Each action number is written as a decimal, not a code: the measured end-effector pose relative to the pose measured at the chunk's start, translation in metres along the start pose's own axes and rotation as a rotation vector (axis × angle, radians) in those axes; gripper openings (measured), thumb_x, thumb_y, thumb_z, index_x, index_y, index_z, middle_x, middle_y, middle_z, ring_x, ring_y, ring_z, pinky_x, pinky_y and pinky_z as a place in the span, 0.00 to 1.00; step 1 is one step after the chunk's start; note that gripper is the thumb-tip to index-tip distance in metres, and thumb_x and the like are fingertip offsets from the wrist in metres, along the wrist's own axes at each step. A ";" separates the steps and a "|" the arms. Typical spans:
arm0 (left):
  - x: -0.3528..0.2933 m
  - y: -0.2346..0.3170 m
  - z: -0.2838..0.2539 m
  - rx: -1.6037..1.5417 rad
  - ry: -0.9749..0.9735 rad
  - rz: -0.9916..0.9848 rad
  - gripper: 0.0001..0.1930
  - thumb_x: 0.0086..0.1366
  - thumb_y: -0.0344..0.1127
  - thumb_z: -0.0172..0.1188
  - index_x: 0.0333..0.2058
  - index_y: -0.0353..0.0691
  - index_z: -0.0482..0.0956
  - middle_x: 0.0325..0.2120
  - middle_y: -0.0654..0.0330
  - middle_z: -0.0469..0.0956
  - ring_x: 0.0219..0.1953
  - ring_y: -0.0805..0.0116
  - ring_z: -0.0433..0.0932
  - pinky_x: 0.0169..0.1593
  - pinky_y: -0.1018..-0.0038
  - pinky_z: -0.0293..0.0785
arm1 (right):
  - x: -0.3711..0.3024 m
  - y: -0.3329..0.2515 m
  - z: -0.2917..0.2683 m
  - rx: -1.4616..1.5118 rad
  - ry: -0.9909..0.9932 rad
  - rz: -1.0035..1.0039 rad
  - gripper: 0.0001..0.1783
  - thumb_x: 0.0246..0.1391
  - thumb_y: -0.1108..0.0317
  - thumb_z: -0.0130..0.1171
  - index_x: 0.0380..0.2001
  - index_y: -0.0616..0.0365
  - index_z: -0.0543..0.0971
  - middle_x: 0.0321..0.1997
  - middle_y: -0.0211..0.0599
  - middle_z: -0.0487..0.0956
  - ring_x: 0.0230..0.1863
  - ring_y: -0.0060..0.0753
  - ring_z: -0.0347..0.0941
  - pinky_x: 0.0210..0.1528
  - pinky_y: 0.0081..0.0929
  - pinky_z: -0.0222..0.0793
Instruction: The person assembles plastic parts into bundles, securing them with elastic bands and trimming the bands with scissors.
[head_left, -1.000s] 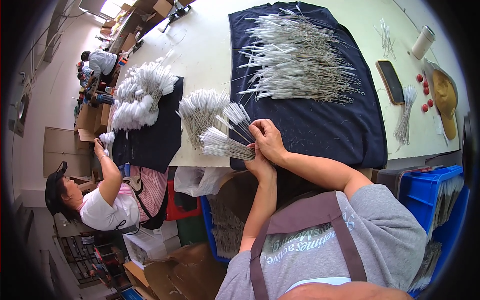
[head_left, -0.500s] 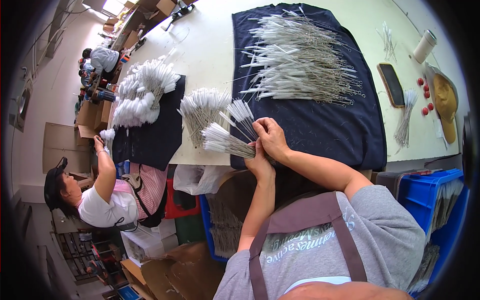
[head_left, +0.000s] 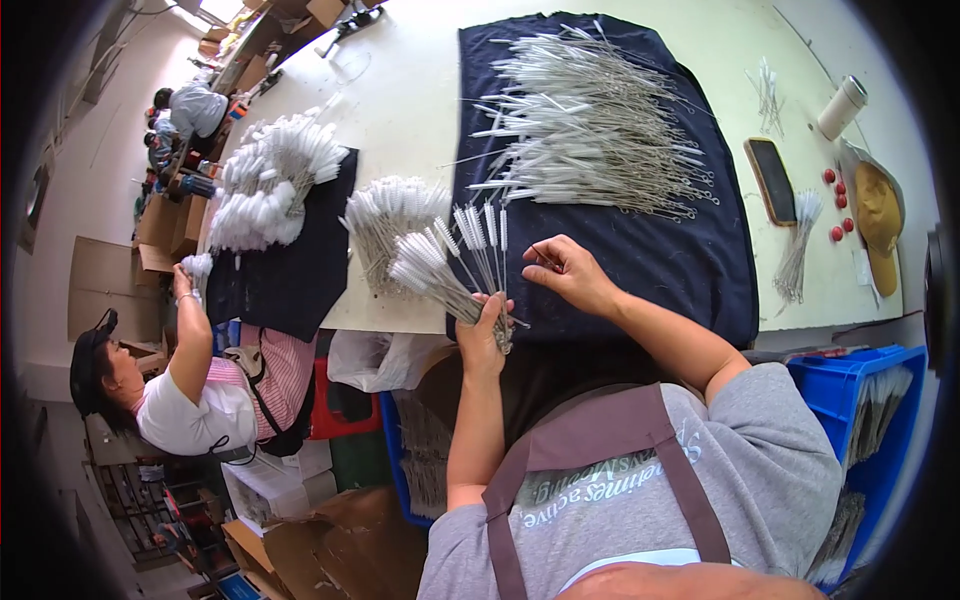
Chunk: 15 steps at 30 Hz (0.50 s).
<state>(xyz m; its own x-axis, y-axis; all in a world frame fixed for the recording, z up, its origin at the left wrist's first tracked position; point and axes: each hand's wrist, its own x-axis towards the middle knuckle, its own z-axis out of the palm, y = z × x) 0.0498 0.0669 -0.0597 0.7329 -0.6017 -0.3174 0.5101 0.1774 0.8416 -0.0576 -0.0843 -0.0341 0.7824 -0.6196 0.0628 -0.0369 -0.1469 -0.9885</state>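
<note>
My left hand (head_left: pixel 483 338) is wrapped round a bundle of small wire-handled brushes (head_left: pixel 428 268) with white bristles. Their bristle ends fan out up and left, and several stand apart from the rest; the looped wire ends poke out below the fist. Just right of the bundle hovers my right hand (head_left: pixel 578 282), its fingers loosely curled and thumb and forefinger apart, with nothing visible between them. Beyond both hands a large pile of the same brushes (head_left: pixel 590 125) lies on a dark blue cloth (head_left: pixel 640 275). A smaller brush pile (head_left: pixel 395 215) rests on the table left of it.
At the left a co-worker (head_left: pixel 215 395) holds brushes beside another heap (head_left: pixel 275 180). On the table's right are a phone (head_left: pixel 769 180), a brush bunch (head_left: pixel 797 245), red balls (head_left: pixel 838 201), a bottle (head_left: pixel 842 108) and a cap (head_left: pixel 876 225). Blue crates (head_left: pixel 840 385) stand below the edge.
My right hand has come away from the bundle, toward the right. My left hand still grips the brushes, and several of them now stand more upright and spread apart.
</note>
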 end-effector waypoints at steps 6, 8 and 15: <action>-0.019 0.004 -0.012 0.097 -0.006 -0.023 0.08 0.55 0.26 0.61 0.31 0.44 0.71 0.28 0.59 0.78 0.27 0.68 0.79 0.25 0.80 0.74 | -0.004 -0.009 -0.039 0.197 -0.185 0.254 0.12 0.58 0.59 0.52 0.37 0.55 0.77 0.26 0.22 0.72 0.24 0.11 0.65 0.24 0.11 0.62; -0.020 -0.001 -0.013 0.093 -0.045 -0.014 0.08 0.56 0.25 0.61 0.32 0.44 0.72 0.29 0.59 0.78 0.28 0.67 0.79 0.26 0.80 0.75 | -0.005 -0.015 -0.035 0.196 -0.186 0.374 0.12 0.57 0.60 0.53 0.39 0.56 0.76 0.29 0.23 0.74 0.26 0.12 0.66 0.27 0.12 0.63; -0.026 -0.013 0.014 0.096 -0.109 -0.085 0.07 0.56 0.27 0.61 0.33 0.42 0.73 0.29 0.60 0.78 0.29 0.70 0.78 0.28 0.80 0.74 | -0.020 0.009 0.011 0.424 -0.102 0.214 0.27 0.45 0.69 0.65 0.47 0.65 0.68 0.42 0.40 0.75 0.41 0.24 0.73 0.47 0.23 0.69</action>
<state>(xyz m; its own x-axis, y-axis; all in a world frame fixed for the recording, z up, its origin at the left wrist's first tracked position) 0.0175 0.0690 -0.0564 0.6327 -0.6936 -0.3443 0.5191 0.0500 0.8532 -0.0668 -0.0650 -0.0456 0.8427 -0.5196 -0.1409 0.0364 0.3161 -0.9480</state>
